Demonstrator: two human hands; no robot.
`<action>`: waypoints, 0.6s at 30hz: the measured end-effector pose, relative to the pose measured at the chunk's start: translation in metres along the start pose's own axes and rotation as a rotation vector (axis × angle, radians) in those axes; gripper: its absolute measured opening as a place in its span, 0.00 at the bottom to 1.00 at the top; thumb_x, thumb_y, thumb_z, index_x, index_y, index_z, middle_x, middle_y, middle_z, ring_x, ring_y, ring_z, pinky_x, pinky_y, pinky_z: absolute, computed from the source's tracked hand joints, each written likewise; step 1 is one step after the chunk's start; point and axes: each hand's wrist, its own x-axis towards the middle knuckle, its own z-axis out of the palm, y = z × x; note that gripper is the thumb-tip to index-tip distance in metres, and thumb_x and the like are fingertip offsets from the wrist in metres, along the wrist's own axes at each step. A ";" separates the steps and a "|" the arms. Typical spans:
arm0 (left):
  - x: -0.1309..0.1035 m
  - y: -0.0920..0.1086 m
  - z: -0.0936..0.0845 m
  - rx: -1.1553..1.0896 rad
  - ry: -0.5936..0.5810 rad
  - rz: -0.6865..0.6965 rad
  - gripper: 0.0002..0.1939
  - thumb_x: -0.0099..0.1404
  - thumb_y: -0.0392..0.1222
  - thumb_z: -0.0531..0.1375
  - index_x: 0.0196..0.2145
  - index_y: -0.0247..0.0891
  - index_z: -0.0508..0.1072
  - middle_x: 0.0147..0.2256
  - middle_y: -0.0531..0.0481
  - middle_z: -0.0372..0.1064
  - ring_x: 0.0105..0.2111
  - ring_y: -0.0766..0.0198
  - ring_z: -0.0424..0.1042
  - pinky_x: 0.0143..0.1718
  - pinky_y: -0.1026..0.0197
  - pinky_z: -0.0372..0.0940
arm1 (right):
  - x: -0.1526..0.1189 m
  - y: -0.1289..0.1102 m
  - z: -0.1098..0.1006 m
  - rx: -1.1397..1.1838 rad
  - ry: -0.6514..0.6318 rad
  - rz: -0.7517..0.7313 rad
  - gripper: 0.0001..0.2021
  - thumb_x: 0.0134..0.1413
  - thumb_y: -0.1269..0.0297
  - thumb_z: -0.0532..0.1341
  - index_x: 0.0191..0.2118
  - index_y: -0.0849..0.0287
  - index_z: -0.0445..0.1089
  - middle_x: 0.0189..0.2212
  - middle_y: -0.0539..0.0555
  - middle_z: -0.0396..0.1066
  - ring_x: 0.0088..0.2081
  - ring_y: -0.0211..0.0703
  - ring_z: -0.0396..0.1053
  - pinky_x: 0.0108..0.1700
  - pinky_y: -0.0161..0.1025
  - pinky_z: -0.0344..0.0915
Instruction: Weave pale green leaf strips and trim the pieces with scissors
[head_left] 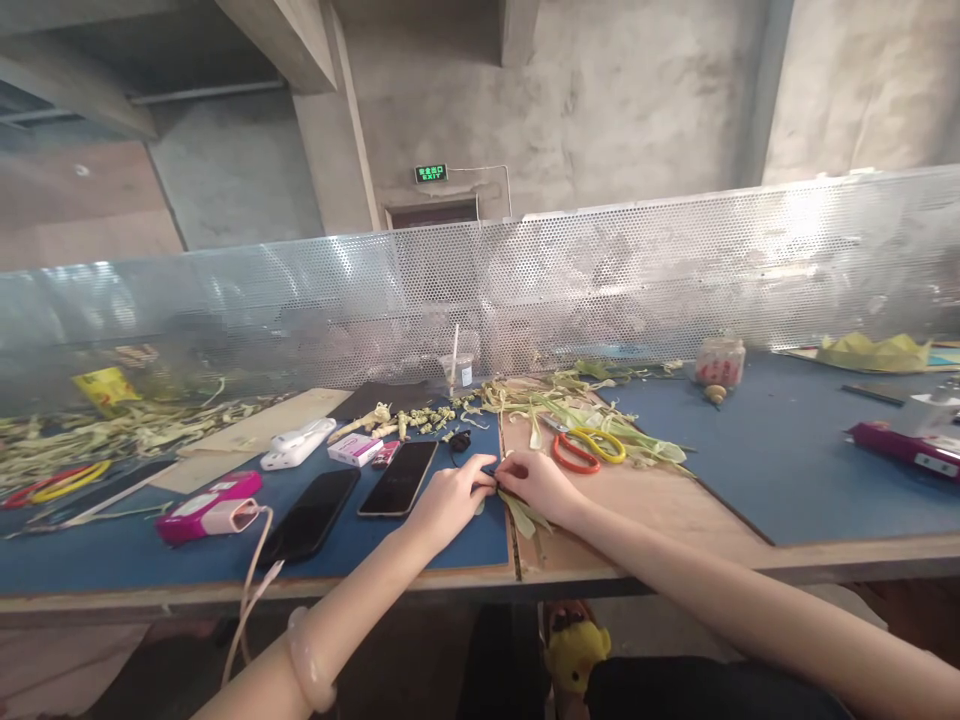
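Note:
My left hand (448, 503) and my right hand (541, 484) meet near the front of the table, fingertips almost touching. Both are closed in a pinch around something small and dark, too small to name. From under my right hand, pale green leaf strips (525, 515), like corn husk, spread toward the table edge. Scissors with one red and one yellow handle (589, 450) lie just beyond my right hand. A phone (399, 480) rests to the left of my left hand, and a small black object (459, 440) sits past the fingertips.
Another phone (313, 515), a pink-and-white power strip (210, 507) with a cable, and a white adapter (298, 443) lie left. Husk strips (570, 400) pile behind. A plastic cup (459, 372) and a jar (720, 362) stand near the perforated metal screen (600, 280).

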 end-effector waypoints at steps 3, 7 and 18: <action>0.000 0.002 0.000 -0.038 0.004 0.002 0.21 0.58 0.37 0.53 0.50 0.46 0.59 0.36 0.56 0.73 0.38 0.65 0.72 0.40 0.64 0.63 | 0.001 0.002 0.001 0.021 -0.008 0.002 0.07 0.45 0.69 0.56 0.28 0.61 0.71 0.28 0.52 0.72 0.31 0.38 0.67 0.35 0.34 0.61; 0.000 0.003 -0.001 -0.048 -0.001 0.002 0.22 0.58 0.36 0.53 0.50 0.45 0.57 0.36 0.56 0.73 0.38 0.65 0.71 0.41 0.64 0.63 | 0.001 0.000 0.000 0.027 -0.023 0.005 0.07 0.45 0.69 0.55 0.28 0.62 0.71 0.27 0.52 0.72 0.30 0.37 0.66 0.35 0.34 0.61; -0.004 0.011 -0.008 -0.020 0.001 -0.046 0.19 0.58 0.41 0.52 0.49 0.44 0.59 0.35 0.54 0.74 0.39 0.60 0.71 0.42 0.61 0.61 | 0.001 -0.002 0.000 0.088 -0.018 0.038 0.07 0.45 0.67 0.56 0.27 0.62 0.71 0.26 0.52 0.72 0.30 0.38 0.66 0.34 0.34 0.61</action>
